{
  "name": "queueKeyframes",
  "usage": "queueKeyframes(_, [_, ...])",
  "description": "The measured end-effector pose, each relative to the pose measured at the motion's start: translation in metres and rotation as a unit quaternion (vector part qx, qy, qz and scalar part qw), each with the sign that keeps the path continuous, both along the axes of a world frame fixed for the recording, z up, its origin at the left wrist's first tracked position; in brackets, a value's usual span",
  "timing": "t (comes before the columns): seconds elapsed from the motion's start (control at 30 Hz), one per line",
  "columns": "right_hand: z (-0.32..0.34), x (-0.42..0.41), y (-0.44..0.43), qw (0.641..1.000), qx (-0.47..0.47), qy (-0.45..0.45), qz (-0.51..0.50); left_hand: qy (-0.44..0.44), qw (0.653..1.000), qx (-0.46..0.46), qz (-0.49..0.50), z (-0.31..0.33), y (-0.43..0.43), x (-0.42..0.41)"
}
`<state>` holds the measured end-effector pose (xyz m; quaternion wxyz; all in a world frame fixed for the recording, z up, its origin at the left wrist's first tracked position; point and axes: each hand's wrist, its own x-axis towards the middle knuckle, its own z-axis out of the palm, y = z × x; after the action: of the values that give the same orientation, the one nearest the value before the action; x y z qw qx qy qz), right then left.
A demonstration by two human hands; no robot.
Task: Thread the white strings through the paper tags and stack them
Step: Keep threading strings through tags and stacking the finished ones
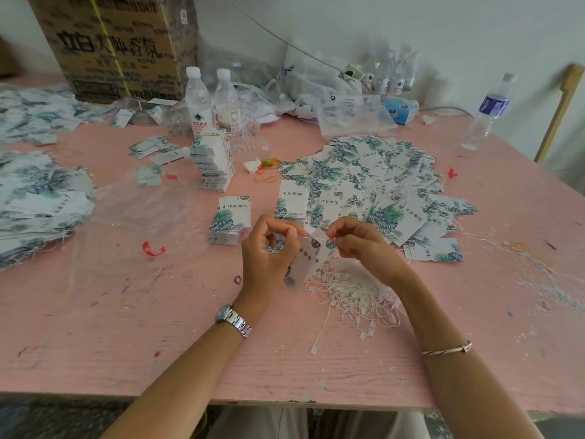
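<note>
Holding a paper tag (303,260) upright over the near middle of the pink table (158,343), the left hand (269,248) has its fingers curled round it, thumb and forefinger clamped on the upper end. The tag's long axis runs steeply from the fingertips down toward the person, leaf-printed end uppermost, with black Chinese characters printed along its length. The right hand (357,242) meets it from the other side, thumb and forefinger pinched together at the tag's top corner; whether a string lies between them is too fine to tell. Just beneath the right hand sits one tangled heap of white strings (351,289). Beyond the hands stand two short stacks of tags (229,223), and one tall stack (215,163) behind them; a wide loose pile of tags (380,185) spreads to the right. Two water bottles (198,99) with white caps stand behind the tall stack, one with a red label, and a third bottle (489,112), blue-labelled, stands at the right edge. A cardboard box (117,45) at the back shows the large characters 立白. A metal watch (232,320) circles the left wrist and a thin bracelet (446,348) the right.
</note>
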<state>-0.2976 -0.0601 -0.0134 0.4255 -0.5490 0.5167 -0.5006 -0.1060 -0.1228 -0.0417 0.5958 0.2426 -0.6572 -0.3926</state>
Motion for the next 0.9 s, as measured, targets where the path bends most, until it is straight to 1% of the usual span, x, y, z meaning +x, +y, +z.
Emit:
queueKeyframes(0.1, [-0.003, 0.0, 0.0, 0.997, 0.001, 0.072, 0.002, 0.018, 1.0, 0.005, 0.004, 0.002, 0.0, 0.001])
queueKeyframes(0.2, [-0.002, 0.001, 0.0, 0.995, -0.018, 0.096, -0.011, 0.03, 0.999, 0.007, 0.015, 0.004, 0.0, 0.001])
queueKeyframes(0.33, [0.002, 0.002, 0.002, 0.997, -0.037, 0.047, -0.049, 0.044, 0.998, 0.025, 0.023, 0.007, 0.002, 0.002])
queueKeyframes(0.57, [0.001, -0.006, -0.001, 0.99, -0.049, -0.029, -0.129, 0.048, 0.998, 0.039, -0.003, 0.006, 0.002, 0.001])
queueKeyframes(0.73, [-0.001, -0.01, -0.001, 0.987, -0.036, -0.031, -0.155, 0.023, 0.998, 0.049, -0.03, 0.002, 0.001, 0.002])
queueKeyframes(0.83, [-0.002, -0.011, -0.001, 0.984, -0.034, -0.015, -0.173, 0.01, 0.998, 0.052, -0.031, 0.001, -0.001, 0.003])
queueKeyframes(0.9, [-0.002, -0.011, -0.002, 0.985, -0.027, -0.02, -0.17, 0.0, 0.998, 0.05, -0.031, -0.001, -0.002, 0.002])
